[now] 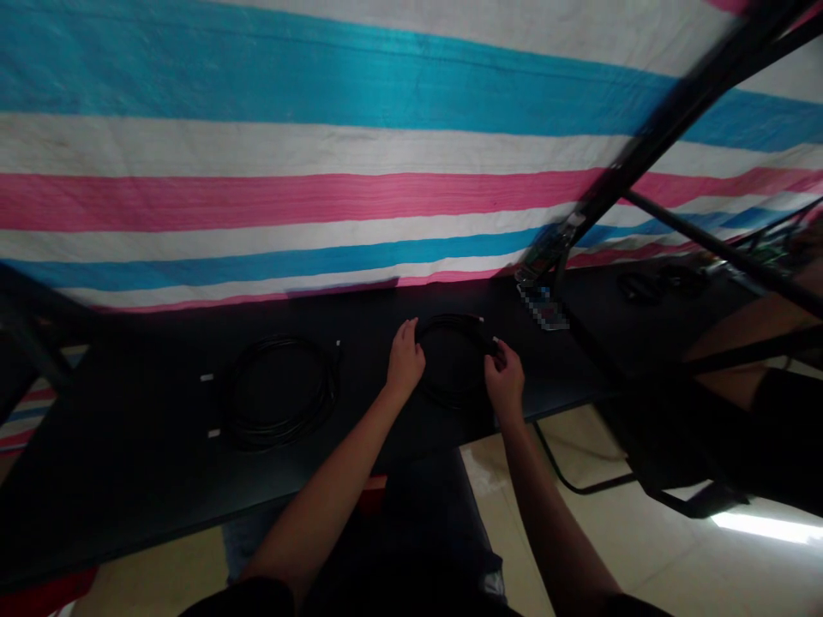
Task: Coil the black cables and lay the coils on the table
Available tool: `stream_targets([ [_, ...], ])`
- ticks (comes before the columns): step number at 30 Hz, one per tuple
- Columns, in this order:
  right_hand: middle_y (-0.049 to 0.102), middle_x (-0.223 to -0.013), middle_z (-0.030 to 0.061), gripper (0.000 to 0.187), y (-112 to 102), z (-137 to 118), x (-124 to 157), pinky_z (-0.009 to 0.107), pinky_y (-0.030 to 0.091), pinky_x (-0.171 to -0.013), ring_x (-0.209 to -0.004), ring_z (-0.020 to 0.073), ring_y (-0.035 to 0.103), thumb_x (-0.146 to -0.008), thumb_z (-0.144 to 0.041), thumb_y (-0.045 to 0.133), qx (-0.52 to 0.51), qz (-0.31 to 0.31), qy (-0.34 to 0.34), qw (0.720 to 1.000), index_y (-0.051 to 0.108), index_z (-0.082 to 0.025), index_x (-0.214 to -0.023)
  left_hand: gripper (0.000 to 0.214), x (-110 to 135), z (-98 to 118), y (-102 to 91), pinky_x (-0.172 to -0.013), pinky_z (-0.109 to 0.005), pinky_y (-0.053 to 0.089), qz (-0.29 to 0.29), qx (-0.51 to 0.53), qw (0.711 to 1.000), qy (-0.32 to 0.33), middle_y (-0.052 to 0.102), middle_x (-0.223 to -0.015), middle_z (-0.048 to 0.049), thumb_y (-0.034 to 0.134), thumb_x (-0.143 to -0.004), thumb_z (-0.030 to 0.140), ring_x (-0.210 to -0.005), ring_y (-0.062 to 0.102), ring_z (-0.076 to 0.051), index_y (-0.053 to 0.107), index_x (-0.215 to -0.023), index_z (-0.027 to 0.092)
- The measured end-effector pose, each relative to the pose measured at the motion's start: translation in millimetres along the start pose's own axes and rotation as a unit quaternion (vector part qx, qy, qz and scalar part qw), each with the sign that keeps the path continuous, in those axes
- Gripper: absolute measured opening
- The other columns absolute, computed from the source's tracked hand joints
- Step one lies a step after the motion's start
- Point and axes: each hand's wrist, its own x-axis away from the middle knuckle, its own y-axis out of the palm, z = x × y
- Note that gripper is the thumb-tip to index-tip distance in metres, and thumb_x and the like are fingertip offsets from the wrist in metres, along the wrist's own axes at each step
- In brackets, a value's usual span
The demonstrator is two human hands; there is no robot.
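A coiled black cable (450, 320) lies on the dark tabletop (386, 428) between my two hands. My left hand (406, 360) is closed on the left side of the coil, thumb toward the inside. On the opposite side my right hand (505, 381) grips the cable, fingers curled, with a small light connector tip (495, 340) showing just above them. A second connector tip (481, 320) shows at the coil's upper right. To the left rests another, larger coil of black cable (263, 440), touched by neither hand; a light tip (338, 343) shows at its right.
Two small pale pieces (207, 377) lie left of the larger coil. A clear plastic packet (545, 307) sits by the black metal frame (617, 176) at right. Striped sheeting (289, 201) hangs behind. Another person's arm (733, 343) is at far right.
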Motion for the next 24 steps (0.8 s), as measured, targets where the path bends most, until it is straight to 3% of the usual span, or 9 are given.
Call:
stream_targets([
  [5,0.064,-0.128,0.0244,0.057,-3.8,4.0,10.4,0.054,0.043,-0.109,-0.122,0.0338,0.059,-0.085,-0.039,0.053,0.033,0.015,0.007,0.999,0.062,-0.007,-0.131,0.052,5.7,2.4,3.3,-0.122,-0.053,0.035,0.014,0.005,1.000,0.009,0.046,-0.153,-0.0223,0.057,-0.090,0.013,-0.147,0.040,-0.033,0.049,-0.141,0.011],
  [10,0.058,-0.139,0.0267,0.064,2.3,1.0,29.3,0.053,0.038,-0.114,-0.132,0.0348,0.053,-0.089,-0.044,0.049,0.042,0.015,0.004,0.999,0.057,-0.004,-0.138,0.048,7.8,2.8,4.9,-0.122,-0.052,0.035,0.018,0.013,1.000,0.016,0.043,-0.156,-0.0239,0.058,-0.090,0.013,-0.147,0.040,-0.033,0.052,-0.137,0.010],
  [17,0.059,-0.139,0.0262,0.062,13.4,-1.8,11.2,0.052,0.037,-0.115,-0.133,0.0338,0.053,-0.087,-0.042,0.050,0.028,0.024,0.012,0.999,0.057,-0.005,-0.136,0.038,13.2,4.4,-5.4,-0.120,-0.051,0.038,0.044,0.037,0.998,-0.010,0.050,-0.151,-0.0217,0.057,-0.090,0.012,-0.144,0.045,-0.031,0.057,-0.128,0.013],
  [20,0.061,-0.136,0.0245,0.058,1.3,0.3,17.2,0.054,0.040,-0.112,-0.131,0.0336,0.055,-0.087,-0.040,0.050,0.017,0.034,0.009,0.999,0.059,-0.007,-0.133,0.035,31.5,12.9,-28.1,-0.118,-0.049,0.041,0.051,0.041,0.998,-0.017,0.053,-0.149,-0.0201,0.058,-0.090,0.013,-0.143,0.048,-0.029,0.059,-0.125,0.016],
  [24,0.066,-0.125,0.0222,0.039,-19.8,-12.9,42.2,0.052,0.048,-0.101,-0.119,0.0334,0.061,-0.086,-0.031,0.054,0.005,0.104,-0.012,0.995,0.068,-0.011,-0.116,0.029,69.0,17.9,-92.1,-0.112,-0.045,0.046,0.074,0.039,0.996,0.019,0.062,-0.140,-0.0125,0.056,-0.094,0.019,-0.131,0.058,-0.025,0.061,-0.122,0.021],
])
